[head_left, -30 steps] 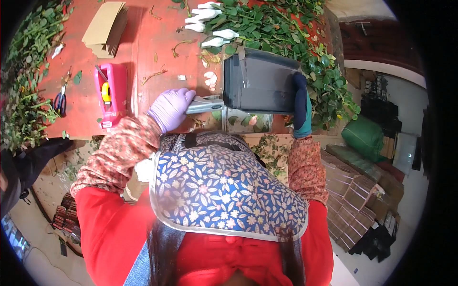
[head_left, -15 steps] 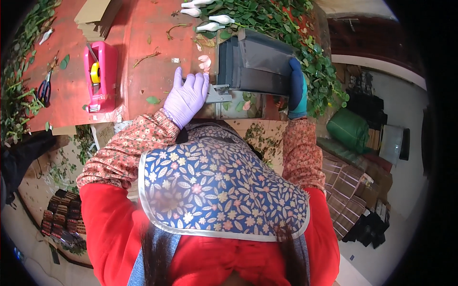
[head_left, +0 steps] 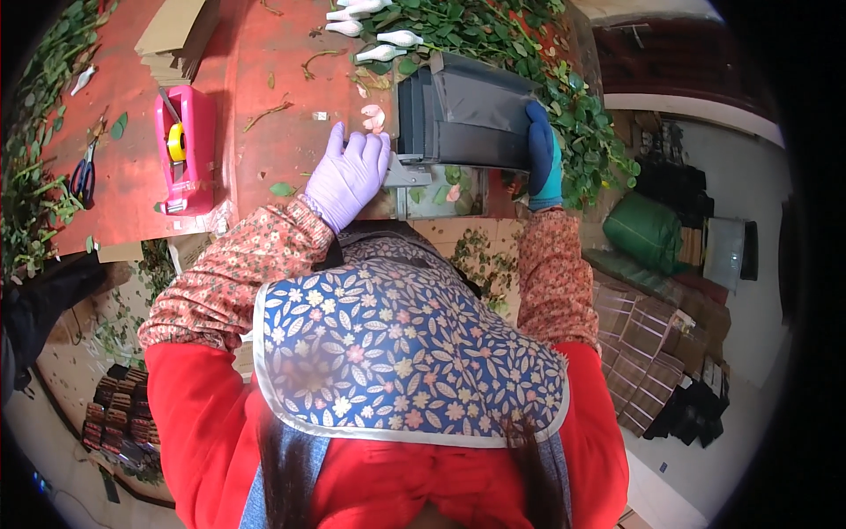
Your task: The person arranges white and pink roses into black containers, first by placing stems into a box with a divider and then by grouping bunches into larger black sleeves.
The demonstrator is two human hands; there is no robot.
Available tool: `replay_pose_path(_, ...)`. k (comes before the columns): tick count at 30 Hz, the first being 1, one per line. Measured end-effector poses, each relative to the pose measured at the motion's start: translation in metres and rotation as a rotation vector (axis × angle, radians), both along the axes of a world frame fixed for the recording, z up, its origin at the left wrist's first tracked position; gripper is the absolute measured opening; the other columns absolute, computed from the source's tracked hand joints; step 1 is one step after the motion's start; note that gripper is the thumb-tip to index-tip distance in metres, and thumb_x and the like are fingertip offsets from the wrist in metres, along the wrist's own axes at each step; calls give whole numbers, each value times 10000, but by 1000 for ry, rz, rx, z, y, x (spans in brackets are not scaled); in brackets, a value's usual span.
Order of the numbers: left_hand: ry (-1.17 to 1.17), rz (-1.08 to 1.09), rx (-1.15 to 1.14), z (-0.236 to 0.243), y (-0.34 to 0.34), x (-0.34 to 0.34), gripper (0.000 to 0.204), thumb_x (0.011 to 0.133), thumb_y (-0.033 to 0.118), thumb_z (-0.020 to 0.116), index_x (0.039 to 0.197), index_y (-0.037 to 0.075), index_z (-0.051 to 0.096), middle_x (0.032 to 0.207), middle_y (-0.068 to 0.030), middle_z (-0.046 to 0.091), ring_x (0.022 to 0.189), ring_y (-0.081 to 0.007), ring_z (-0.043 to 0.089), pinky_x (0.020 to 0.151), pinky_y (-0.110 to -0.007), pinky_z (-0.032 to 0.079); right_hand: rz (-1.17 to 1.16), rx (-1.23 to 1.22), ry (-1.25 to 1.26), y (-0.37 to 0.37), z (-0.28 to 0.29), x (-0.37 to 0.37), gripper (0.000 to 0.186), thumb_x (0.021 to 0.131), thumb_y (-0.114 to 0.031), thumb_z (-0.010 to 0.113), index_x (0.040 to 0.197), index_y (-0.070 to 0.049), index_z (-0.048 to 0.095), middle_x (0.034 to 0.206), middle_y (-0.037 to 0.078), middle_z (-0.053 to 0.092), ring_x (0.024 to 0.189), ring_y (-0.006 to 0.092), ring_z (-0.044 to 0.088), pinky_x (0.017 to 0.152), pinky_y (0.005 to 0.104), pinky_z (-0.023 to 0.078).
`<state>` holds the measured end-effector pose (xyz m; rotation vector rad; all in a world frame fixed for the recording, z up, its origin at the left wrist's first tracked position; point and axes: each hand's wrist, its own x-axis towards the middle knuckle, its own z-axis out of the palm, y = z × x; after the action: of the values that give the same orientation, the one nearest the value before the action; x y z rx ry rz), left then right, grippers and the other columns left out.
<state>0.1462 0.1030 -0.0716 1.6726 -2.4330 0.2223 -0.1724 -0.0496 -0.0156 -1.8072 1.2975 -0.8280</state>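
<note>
My left hand (head_left: 351, 178), in a thin lilac glove, lies at the near edge of the table. Its fingers are bent beside a grey metal piece (head_left: 408, 175), which it seems to grip; the thumb is hidden. That piece meets the lower left corner of a dark grey-black bundle of flat, folded sheets (head_left: 485, 115). My right hand (head_left: 545, 159), in a blue and teal glove, is closed round the bundle's right end. Under the bundle's near edge shows a clear or metal-edged tray (head_left: 471, 196) with leaves and a pink petal.
Leafy stems (head_left: 590, 145) lie along the right side, and white netted buds (head_left: 381, 53) behind the bundle. To the left stand a pink tape dispenser (head_left: 189, 145), scissors (head_left: 84, 176) and brown cardboard (head_left: 176, 31). Packed cartons (head_left: 630, 344) and a green sack (head_left: 643, 223) are on the floor.
The bundle and my right hand have shifted slightly to the left in view. My left hand stays by the metal piece, its fingers a little more bent.
</note>
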Motion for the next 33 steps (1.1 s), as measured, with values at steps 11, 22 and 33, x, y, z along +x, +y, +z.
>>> replay_pose_path(11, 53, -256, -103, -10, -60, 29, 216, 840, 174, 574, 1012, 43, 566, 918, -87, 546, 820, -238, 576, 628, -348, 492, -28, -30, -31, 11, 8, 15, 509, 1059, -354, 468, 1427, -5, 522, 1445, 102, 531, 1335, 221, 485, 1150, 363, 336)
replay_pose_path(22, 155, -269, -90, -16, -20, 59, 454, 867, 139, 564, 1307, 30, 539, 1268, -126, 586, 1125, -280, 602, 991, -420, 480, -63, -20, -96, 12, -10, 7, 432, 1086, -247, 425, 1422, 8, 520, 1428, 103, 549, 1307, 212, 517, 1143, 358, 370)
replay_pose_path(33, 1237, -141, 1765, -47, -127, 122, 369, 906, 212, 758, 1202, 14, 663, 999, -58, 727, 870, -132, 680, 751, -288, 558, -166, 96, -94, 80, 22, 25, 414, 1074, -196, 443, 1404, 45, 504, 1485, 144, 489, 1377, 260, 460, 1175, 397, 326)
